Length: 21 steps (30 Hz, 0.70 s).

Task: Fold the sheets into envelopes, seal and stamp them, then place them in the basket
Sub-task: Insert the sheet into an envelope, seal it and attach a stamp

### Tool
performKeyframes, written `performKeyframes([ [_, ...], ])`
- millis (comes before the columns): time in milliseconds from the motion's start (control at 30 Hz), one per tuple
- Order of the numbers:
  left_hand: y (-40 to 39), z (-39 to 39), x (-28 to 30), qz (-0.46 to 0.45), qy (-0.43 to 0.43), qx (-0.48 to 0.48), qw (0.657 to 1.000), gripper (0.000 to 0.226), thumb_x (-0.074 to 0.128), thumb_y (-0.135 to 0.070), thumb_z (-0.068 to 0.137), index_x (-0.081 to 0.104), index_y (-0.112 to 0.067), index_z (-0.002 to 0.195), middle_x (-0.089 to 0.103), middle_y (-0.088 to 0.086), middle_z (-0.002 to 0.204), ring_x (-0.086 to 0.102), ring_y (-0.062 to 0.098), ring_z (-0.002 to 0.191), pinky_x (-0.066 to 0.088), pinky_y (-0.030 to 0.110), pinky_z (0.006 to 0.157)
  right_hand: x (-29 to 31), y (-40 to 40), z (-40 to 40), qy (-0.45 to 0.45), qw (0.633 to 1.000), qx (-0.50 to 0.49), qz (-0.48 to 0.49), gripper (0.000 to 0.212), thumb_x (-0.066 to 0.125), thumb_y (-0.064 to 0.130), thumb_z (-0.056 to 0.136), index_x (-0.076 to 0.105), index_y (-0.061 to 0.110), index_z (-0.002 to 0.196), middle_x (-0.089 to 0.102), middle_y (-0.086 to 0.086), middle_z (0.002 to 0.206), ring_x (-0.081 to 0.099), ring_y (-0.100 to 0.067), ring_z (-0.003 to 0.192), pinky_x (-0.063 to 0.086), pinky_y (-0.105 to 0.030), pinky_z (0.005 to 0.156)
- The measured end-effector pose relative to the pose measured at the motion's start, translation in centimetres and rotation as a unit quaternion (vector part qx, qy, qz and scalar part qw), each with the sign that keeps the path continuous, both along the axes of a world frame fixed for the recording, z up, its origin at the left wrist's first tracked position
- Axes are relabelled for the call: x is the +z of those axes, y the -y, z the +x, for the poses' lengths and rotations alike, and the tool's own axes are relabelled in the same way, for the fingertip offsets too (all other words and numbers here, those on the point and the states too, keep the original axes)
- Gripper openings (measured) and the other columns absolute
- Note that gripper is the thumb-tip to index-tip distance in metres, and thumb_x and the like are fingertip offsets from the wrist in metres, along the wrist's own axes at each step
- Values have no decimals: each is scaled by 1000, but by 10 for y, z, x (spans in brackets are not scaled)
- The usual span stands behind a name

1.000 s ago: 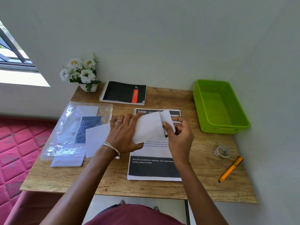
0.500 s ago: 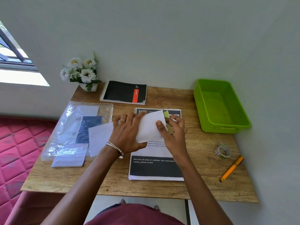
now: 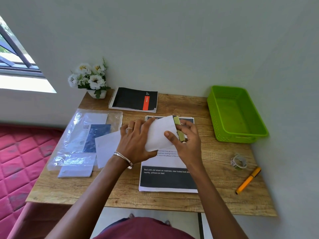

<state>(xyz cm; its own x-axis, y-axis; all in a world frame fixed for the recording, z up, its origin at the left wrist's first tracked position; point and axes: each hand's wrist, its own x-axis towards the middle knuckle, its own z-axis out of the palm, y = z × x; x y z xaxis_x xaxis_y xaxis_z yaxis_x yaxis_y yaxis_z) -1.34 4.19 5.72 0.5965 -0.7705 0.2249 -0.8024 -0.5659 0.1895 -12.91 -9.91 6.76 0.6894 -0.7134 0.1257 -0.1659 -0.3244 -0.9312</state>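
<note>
Head view, the only one: both hands work over the middle of the wooden surface (image 3: 172, 202), above a printed page (image 3: 168, 178) with dark bands of text. Left hand (image 3: 136, 144) lies with fingers spread and fairly straight, pressing down the left part of a folded white sheet (image 3: 159, 135). Right hand (image 3: 187, 140) has its thumb on the sheet's right part and its fingers curled round a small yellow-green object (image 3: 178, 130) at the sheet's right edge; it may be a glue stick or a stamp pad, but it is too hidden to say. The step in hand looks like closing the folded sheet into an envelope, either creasing the last flap or sealing it. The next move would call for keeping the left hand firm so the folds do not spring open while the right hand runs along the flap edge. Another loose white sheet (image 3: 107, 147) lies just left of the hands, overlapping a clear plastic packet (image 3: 82, 135) of paper. The green basket (image 3: 214, 118) stands at the far right, well apart, with nothing visible in it, so stamping and placing appear to remain. A tape roll (image 3: 239, 162) and an orange pen (image 3: 248, 180) lie near the right edge.
</note>
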Motion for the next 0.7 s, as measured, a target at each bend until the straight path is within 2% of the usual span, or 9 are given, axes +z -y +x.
performKeyframes([
  [100,-1,-1,0,0,2,-3,1000,102,60,-67,55,21,-23,139,45,8,122,44,28,106,35,48,92,-4,-2,2,-29,998,47,32,56,66,66,70,71,23,105,42,8,139,41,-18,125,53,-45,91],
  [167,0,-3,0,-1,9,-8,1000,102,61,-66,54,21,-23,138,46,9,122,44,28,105,35,48,92,-6,-3,3,-35,995,69,55,52,64,75,63,72,33,92,41,13,139,42,-22,124,53,-46,91],
  [267,-1,-4,1,2,16,-10,1000,101,61,-66,54,21,-24,138,46,9,122,44,28,105,36,48,92,-2,-2,4,-62,989,110,76,36,66,77,57,69,48,77,42,17,134,44,-25,123,52,-46,92],
  [367,-3,-4,0,6,20,-9,1000,101,59,-68,55,21,-25,138,46,8,122,44,28,105,36,48,90,1,5,3,-99,978,165,86,34,73,73,55,59,67,85,49,5,132,49,-29,121,52,-47,92],
  [400,-3,-4,0,9,20,-7,1000,102,58,-68,56,20,-25,139,45,8,122,44,28,105,36,47,90,3,8,1,-111,974,176,89,35,75,69,57,60,64,88,52,2,129,52,-27,118,53,-46,91],
  [467,-3,-6,-1,15,14,5,1000,106,56,-72,55,16,-25,141,43,8,123,41,27,106,34,46,89,7,10,-2,-105,975,163,109,39,80,52,65,66,44,101,56,1,121,60,-23,108,56,-42,85],
  [533,-1,-8,-1,25,-34,27,999,116,51,-80,51,4,-28,144,36,7,127,36,26,111,31,46,92,10,7,-5,-33,978,103,178,46,82,28,72,63,24,113,61,-1,113,65,-23,99,60,-38,76],
  [633,3,-11,4,23,-157,23,987,126,43,-92,43,-10,-36,142,26,5,134,31,26,120,28,49,101,6,-1,-7,74,962,-13,261,55,80,6,72,53,21,119,65,-8,103,67,-24,90,60,-42,68],
  [700,5,-16,16,-10,-247,-7,969,121,47,-89,47,-4,-37,144,29,4,141,36,25,123,32,47,102,2,-3,-6,98,953,-73,279,61,79,3,72,49,24,121,67,-9,100,68,-22,88,60,-43,70],
])
